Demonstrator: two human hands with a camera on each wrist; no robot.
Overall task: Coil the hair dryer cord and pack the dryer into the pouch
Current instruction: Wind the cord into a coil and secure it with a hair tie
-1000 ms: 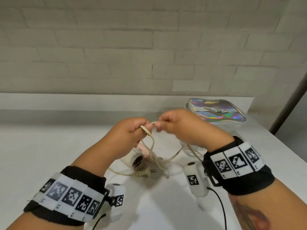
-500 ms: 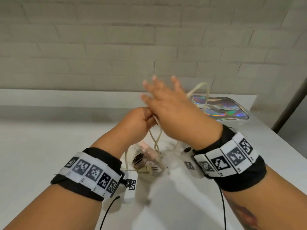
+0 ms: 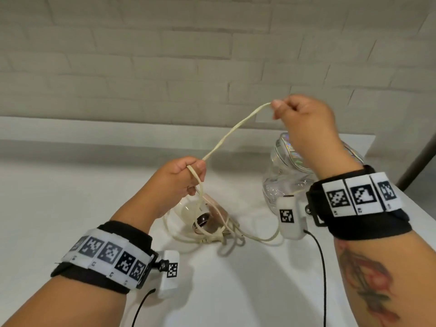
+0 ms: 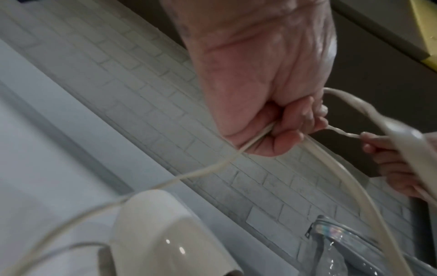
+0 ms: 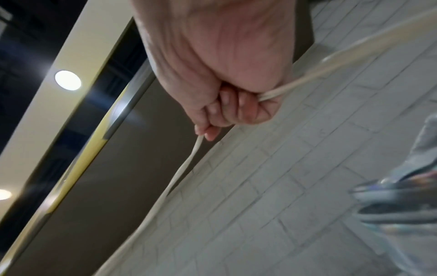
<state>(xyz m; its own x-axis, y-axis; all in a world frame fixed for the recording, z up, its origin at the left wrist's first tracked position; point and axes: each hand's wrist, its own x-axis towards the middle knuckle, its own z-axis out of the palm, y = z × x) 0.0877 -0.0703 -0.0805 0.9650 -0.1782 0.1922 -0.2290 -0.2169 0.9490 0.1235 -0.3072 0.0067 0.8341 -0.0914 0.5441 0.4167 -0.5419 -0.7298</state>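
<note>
Pinching hands (image 3: 304, 121) stretch thin, cream, twisted cord (image 3: 236, 127); glossy dryer (image 3: 203, 217) beneath.

Your wrists: black bands (image 3: 358, 223) w/ white coded tags (image 3: 106, 252), white cam blocks (image 3: 289, 215), black cables (image 3: 322, 267); red-green tattoo (image 3: 368, 277), right forearm.

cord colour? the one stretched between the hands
Cream, off-white cord; clearest in the head view, running from the left hand to the right hand.

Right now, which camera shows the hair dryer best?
The head view: the hair dryer lies on the table under the left hand, with cord piled beside it. The left wrist view shows only its blurred pale body; the right wrist view shows none.
</note>
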